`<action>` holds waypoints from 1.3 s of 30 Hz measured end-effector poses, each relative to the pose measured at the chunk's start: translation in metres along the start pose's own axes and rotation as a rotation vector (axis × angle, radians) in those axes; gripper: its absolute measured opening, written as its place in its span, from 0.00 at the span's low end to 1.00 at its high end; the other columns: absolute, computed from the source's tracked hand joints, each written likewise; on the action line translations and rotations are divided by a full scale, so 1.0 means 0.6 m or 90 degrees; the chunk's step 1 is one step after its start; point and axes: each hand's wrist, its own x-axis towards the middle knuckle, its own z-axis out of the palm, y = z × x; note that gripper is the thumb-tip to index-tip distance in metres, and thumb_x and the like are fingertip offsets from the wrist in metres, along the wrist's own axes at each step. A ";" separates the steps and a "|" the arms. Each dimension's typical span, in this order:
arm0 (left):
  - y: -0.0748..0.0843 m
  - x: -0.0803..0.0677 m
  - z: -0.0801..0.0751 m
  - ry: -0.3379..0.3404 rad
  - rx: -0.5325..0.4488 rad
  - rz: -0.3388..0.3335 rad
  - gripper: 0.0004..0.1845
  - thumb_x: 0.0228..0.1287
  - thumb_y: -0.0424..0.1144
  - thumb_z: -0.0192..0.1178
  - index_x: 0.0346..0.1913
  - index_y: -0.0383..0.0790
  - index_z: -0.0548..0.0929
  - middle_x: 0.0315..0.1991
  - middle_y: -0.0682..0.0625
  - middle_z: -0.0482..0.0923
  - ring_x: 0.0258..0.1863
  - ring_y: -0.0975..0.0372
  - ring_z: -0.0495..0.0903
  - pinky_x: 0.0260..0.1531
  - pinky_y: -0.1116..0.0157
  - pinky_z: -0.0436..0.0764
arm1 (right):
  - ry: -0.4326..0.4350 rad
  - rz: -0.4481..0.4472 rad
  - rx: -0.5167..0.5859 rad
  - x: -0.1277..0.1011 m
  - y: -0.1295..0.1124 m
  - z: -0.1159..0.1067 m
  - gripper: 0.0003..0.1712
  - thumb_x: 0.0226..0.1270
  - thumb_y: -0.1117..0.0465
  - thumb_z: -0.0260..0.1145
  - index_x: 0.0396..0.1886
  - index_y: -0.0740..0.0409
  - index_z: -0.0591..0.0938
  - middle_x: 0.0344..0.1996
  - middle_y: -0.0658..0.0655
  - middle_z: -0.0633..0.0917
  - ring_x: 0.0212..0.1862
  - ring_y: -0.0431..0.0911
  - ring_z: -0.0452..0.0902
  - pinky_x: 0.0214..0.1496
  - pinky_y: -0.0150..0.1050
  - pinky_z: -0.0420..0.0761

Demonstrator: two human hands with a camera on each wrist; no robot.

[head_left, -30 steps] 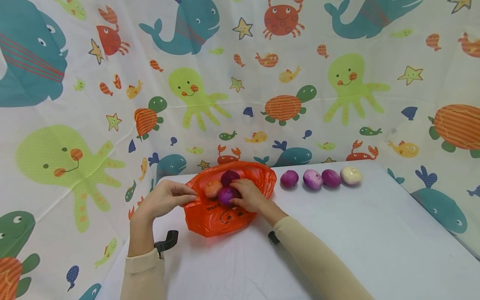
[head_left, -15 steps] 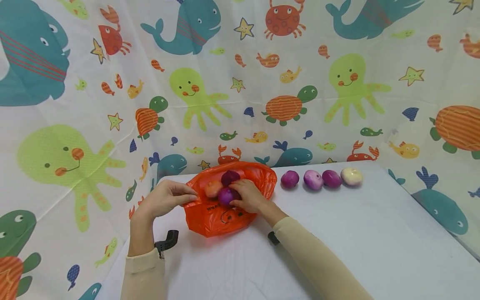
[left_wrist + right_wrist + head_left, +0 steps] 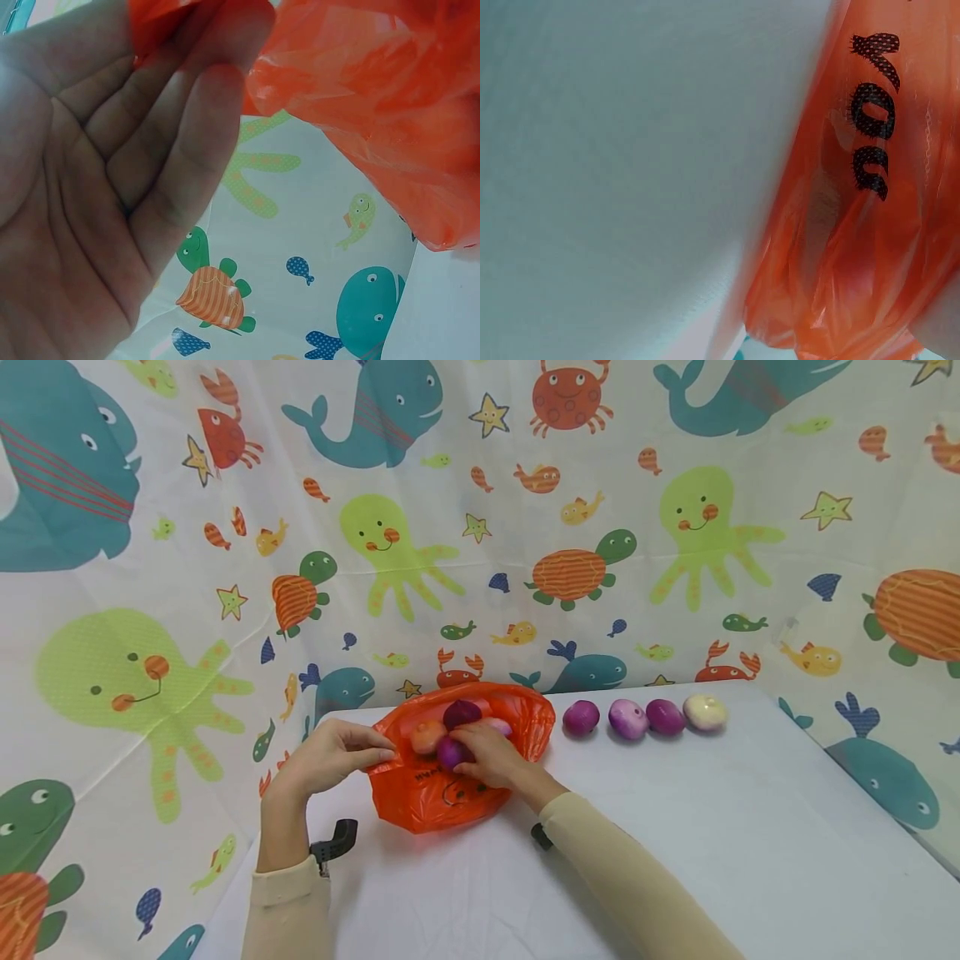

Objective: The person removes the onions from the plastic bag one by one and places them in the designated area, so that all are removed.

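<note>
My left hand (image 3: 330,760) pinches the left rim of an orange-red plastic bag (image 3: 416,802), holding its mouth open. In the left wrist view, bag film (image 3: 337,67) runs from the fingertips. Inside the bag's mouth, my right hand (image 3: 491,758) grips a purple onion (image 3: 452,753). Around it in the bag lie a dark red onion (image 3: 461,714), an orange-brown onion (image 3: 427,737) and a pale pinkish onion (image 3: 498,725), partly behind the right hand. The right wrist view has the bag's printed side (image 3: 870,112); the right fingers are hidden there.
Right of the bag, several onions stand in a row along the back of the table: a purple onion (image 3: 581,718), a pale purple one, another purple one and a white onion (image 3: 705,713). A sea-animal curtain (image 3: 480,593) hangs behind the white table (image 3: 675,827).
My right hand has shifted slightly left and down with the purple onion, and the pale pinkish onion behind it has come into view. My left hand stays on the bag's rim.
</note>
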 end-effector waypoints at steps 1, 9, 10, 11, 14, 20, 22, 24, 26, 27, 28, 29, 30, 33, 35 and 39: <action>0.000 0.000 0.000 -0.001 -0.001 0.000 0.10 0.69 0.43 0.70 0.47 0.42 0.93 0.39 0.47 0.91 0.38 0.54 0.87 0.41 0.61 0.89 | -0.004 0.002 -0.002 0.000 -0.001 0.000 0.35 0.68 0.50 0.75 0.71 0.54 0.77 0.67 0.54 0.81 0.72 0.51 0.71 0.81 0.52 0.62; 0.000 0.000 0.001 -0.001 -0.004 -0.003 0.10 0.69 0.43 0.70 0.47 0.42 0.93 0.39 0.47 0.91 0.39 0.54 0.87 0.41 0.63 0.88 | -0.043 0.025 -0.007 -0.002 -0.007 0.000 0.39 0.67 0.49 0.75 0.75 0.52 0.73 0.72 0.52 0.77 0.77 0.50 0.66 0.84 0.63 0.44; 0.000 0.000 0.001 -0.001 -0.004 -0.004 0.10 0.69 0.43 0.70 0.47 0.42 0.93 0.39 0.47 0.91 0.39 0.54 0.87 0.41 0.63 0.88 | -0.046 0.026 -0.010 -0.002 -0.008 0.000 0.40 0.67 0.49 0.75 0.76 0.52 0.73 0.72 0.52 0.77 0.77 0.50 0.66 0.84 0.63 0.44; 0.000 0.000 0.001 0.000 -0.003 -0.005 0.10 0.68 0.43 0.71 0.47 0.42 0.93 0.39 0.47 0.91 0.39 0.54 0.87 0.41 0.63 0.89 | -0.049 0.027 -0.012 -0.002 -0.008 0.000 0.40 0.67 0.49 0.75 0.76 0.51 0.73 0.72 0.52 0.77 0.77 0.49 0.66 0.84 0.63 0.44; 0.000 0.000 0.001 0.000 -0.003 -0.002 0.10 0.68 0.43 0.71 0.47 0.42 0.93 0.39 0.47 0.91 0.38 0.54 0.87 0.41 0.63 0.89 | -0.053 0.028 -0.019 -0.004 -0.009 0.000 0.40 0.66 0.48 0.75 0.76 0.49 0.74 0.71 0.53 0.78 0.76 0.49 0.66 0.84 0.62 0.44; 0.000 0.000 0.000 0.001 -0.004 0.003 0.10 0.68 0.42 0.71 0.46 0.42 0.93 0.39 0.47 0.91 0.38 0.54 0.87 0.40 0.63 0.89 | -0.070 0.015 -0.026 -0.007 -0.009 0.002 0.40 0.65 0.48 0.76 0.75 0.45 0.74 0.71 0.54 0.77 0.76 0.49 0.66 0.83 0.64 0.42; -0.001 0.000 0.000 0.000 -0.004 0.004 0.10 0.68 0.42 0.70 0.47 0.42 0.93 0.39 0.47 0.91 0.38 0.54 0.87 0.40 0.62 0.89 | -0.072 0.008 -0.028 -0.007 -0.008 0.003 0.39 0.65 0.48 0.76 0.75 0.45 0.74 0.71 0.52 0.77 0.76 0.49 0.67 0.83 0.64 0.42; -0.001 0.000 0.000 0.000 -0.004 0.005 0.10 0.69 0.43 0.70 0.46 0.42 0.93 0.39 0.47 0.91 0.38 0.54 0.86 0.40 0.62 0.89 | -0.067 0.005 -0.029 -0.007 -0.008 0.004 0.39 0.65 0.48 0.76 0.74 0.45 0.75 0.71 0.51 0.78 0.76 0.49 0.67 0.83 0.64 0.43; -0.001 0.001 0.000 -0.002 -0.003 0.006 0.10 0.69 0.43 0.70 0.46 0.42 0.93 0.39 0.47 0.91 0.37 0.54 0.86 0.40 0.62 0.89 | -0.062 0.003 -0.031 -0.007 -0.007 0.006 0.38 0.65 0.48 0.76 0.74 0.46 0.75 0.70 0.50 0.79 0.75 0.49 0.68 0.82 0.64 0.44; -0.002 0.001 0.001 -0.002 -0.003 0.006 0.10 0.69 0.43 0.70 0.46 0.42 0.93 0.38 0.47 0.91 0.37 0.54 0.86 0.40 0.62 0.89 | -0.060 0.003 -0.033 -0.007 -0.006 0.006 0.38 0.65 0.48 0.76 0.73 0.46 0.75 0.70 0.50 0.79 0.75 0.49 0.68 0.82 0.64 0.44; -0.002 0.001 0.001 -0.003 -0.003 0.006 0.10 0.68 0.43 0.70 0.46 0.42 0.93 0.38 0.47 0.91 0.37 0.54 0.86 0.40 0.62 0.89 | -0.058 0.003 -0.033 -0.007 -0.006 0.006 0.38 0.64 0.48 0.76 0.73 0.47 0.76 0.70 0.50 0.79 0.75 0.49 0.68 0.82 0.64 0.44; -0.002 0.002 0.001 -0.003 -0.003 0.006 0.10 0.68 0.43 0.70 0.46 0.42 0.93 0.38 0.47 0.91 0.37 0.54 0.86 0.40 0.62 0.89 | -0.056 0.003 -0.034 -0.008 -0.006 0.006 0.38 0.64 0.47 0.76 0.73 0.47 0.76 0.69 0.50 0.79 0.74 0.49 0.69 0.82 0.64 0.44; -0.003 0.002 0.001 -0.004 -0.003 0.006 0.10 0.68 0.43 0.71 0.46 0.42 0.93 0.38 0.47 0.91 0.37 0.54 0.86 0.40 0.62 0.89 | -0.052 0.001 -0.037 -0.008 -0.006 0.006 0.38 0.64 0.47 0.77 0.73 0.47 0.76 0.69 0.50 0.80 0.74 0.49 0.69 0.82 0.64 0.45; -0.003 0.003 0.002 -0.005 -0.001 0.007 0.10 0.68 0.43 0.71 0.46 0.42 0.93 0.38 0.47 0.91 0.37 0.54 0.87 0.40 0.63 0.89 | -0.031 -0.006 -0.053 -0.010 -0.007 0.004 0.38 0.63 0.46 0.77 0.71 0.48 0.77 0.67 0.50 0.81 0.72 0.49 0.71 0.80 0.62 0.49; -0.002 0.004 0.003 -0.006 0.002 0.007 0.10 0.68 0.43 0.70 0.46 0.42 0.93 0.38 0.47 0.91 0.37 0.54 0.87 0.40 0.63 0.89 | -0.014 -0.008 -0.057 -0.011 -0.008 0.000 0.38 0.62 0.45 0.77 0.70 0.47 0.78 0.66 0.50 0.82 0.70 0.50 0.72 0.78 0.60 0.53; 0.000 0.004 0.003 -0.006 0.007 0.004 0.10 0.68 0.43 0.71 0.46 0.43 0.93 0.38 0.48 0.91 0.37 0.55 0.87 0.40 0.63 0.89 | 0.009 -0.002 -0.014 -0.017 -0.008 -0.010 0.37 0.61 0.47 0.78 0.69 0.46 0.79 0.66 0.52 0.81 0.70 0.52 0.70 0.76 0.57 0.57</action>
